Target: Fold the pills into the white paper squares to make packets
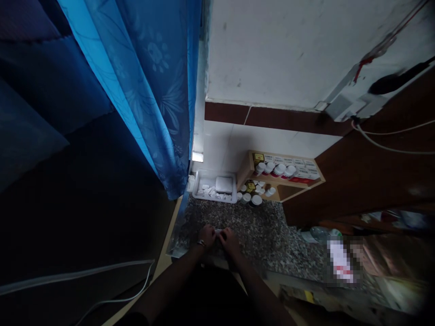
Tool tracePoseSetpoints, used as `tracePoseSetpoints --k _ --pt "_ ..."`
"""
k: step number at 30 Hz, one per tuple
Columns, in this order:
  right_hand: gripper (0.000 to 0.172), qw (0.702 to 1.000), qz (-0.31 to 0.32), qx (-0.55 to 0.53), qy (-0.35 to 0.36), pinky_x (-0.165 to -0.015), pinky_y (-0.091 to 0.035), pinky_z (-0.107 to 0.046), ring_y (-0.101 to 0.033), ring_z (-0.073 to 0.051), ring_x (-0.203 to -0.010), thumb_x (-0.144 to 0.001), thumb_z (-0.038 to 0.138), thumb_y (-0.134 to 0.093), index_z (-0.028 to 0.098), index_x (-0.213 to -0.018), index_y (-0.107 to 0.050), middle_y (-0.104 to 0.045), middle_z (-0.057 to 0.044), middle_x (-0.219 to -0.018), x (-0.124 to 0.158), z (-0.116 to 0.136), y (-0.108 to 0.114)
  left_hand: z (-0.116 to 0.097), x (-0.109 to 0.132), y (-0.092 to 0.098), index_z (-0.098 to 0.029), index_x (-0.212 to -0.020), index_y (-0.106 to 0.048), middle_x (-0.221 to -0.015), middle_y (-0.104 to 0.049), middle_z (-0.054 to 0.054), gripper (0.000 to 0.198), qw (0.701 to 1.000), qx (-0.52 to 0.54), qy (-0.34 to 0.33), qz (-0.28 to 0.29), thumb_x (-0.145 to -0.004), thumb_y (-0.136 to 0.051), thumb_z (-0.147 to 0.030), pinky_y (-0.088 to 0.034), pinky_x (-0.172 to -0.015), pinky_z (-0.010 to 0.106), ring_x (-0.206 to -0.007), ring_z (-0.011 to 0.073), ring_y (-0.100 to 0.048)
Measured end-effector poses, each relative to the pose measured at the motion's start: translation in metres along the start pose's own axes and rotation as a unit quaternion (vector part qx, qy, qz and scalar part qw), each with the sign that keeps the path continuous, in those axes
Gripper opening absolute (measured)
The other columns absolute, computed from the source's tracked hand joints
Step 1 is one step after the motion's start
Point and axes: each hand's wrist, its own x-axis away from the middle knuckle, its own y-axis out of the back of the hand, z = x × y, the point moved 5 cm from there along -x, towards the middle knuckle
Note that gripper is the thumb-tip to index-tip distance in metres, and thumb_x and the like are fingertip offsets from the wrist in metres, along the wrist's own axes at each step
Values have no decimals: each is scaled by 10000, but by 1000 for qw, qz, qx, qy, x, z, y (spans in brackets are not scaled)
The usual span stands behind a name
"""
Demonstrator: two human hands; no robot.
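Viewing from the head camera, remote. Left of frame, a blue patterned curtain hangs in heavy folds, with deep shadow beyond it. Far side: a white wall with a dark brown band, and a dark wooden panel closing off the right. A white cable runs across that panel.

A speckled granite surface carries the work. At its far edge sit a white plastic tray and a wooden rack. The tray holds a folded white packet and a loose scatter of small white paper pieces. The rack's upper tier shows white-capped bottles before a row of labelled boxes; more white-capped jars stand on the lower tier and just in front of it. To the near right lies a clear plastic bottle, beside a pixelated white-and-red item.

At the near edge of the surface, the left hand, with a bracelet at its wrist, and the right hand work close together, held narrow. Between their fingertips, well short of the tray, is a small white piece, mostly hidden. Cannot tell whether either hand grips it.
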Motion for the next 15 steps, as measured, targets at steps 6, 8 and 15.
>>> tracePoseSetpoints --k 6,8,15 --pt "156 999 17 14 -39 -762 -383 -257 -556 -179 -859 -814 263 -494 186 -863 -620 -634 -63 -907 -8 -4 -5 -6 -1 4 -148 -817 -663 -944 -612 70 178 998 -39 34 24 -832 -521 -256 -393 -729 223 -874 152 -562" --pt "155 998 27 21 -44 -746 -375 -247 -559 -175 -849 -822 270 -488 193 -861 -616 -640 -57 -901 -9 -5 -7 -9 1 5 -160 -859 -652 -974 -603 64 203 998 -55 7 15 -861 -475 -261 -393 -740 222 -895 149 -557" --pt "137 995 71 19 -62 -634 -331 -223 -554 -151 -737 -808 286 -527 179 -786 -610 -634 -36 -785 -16 -9 -7 -11 4 0 -177 -918 -626 -999 -586 54 204 999 -42 -32 3 -881 -436 -240 -393 -781 225 -918 145 -541"
